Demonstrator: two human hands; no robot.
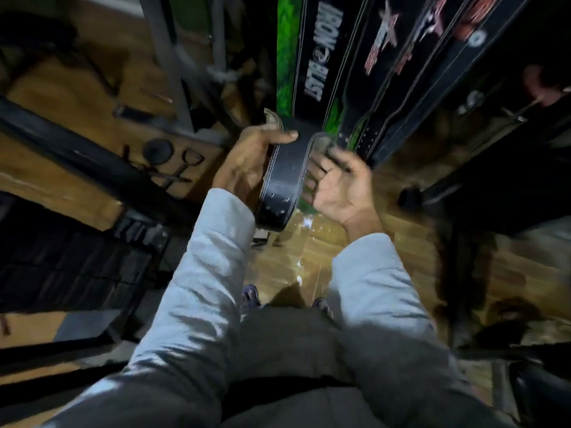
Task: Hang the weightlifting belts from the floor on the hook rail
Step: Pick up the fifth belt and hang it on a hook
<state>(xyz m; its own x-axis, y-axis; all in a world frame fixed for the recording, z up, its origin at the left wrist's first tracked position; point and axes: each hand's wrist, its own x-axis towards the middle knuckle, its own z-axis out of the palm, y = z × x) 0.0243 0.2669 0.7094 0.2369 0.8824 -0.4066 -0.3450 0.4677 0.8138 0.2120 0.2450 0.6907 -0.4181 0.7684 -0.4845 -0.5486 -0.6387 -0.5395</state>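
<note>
Left hand (247, 159) grips the black belt (284, 177), thumb over its face, fingers curled behind. Belt held between both hands, above the wooden floor (287, 257). Right hand (340, 183): fingers curled on belt's buckle end, blurred. Hanging belts (324, 57) behind.

A dim gym corner seen from above — a glossy wood-plank floor (287, 267) catching scattered glints of light, a grey metal upright (168, 57) rising at the back left, dark frame bars (77, 146) crossing the left side — and blurred black equipment (494, 186) in shadow at right.
</note>
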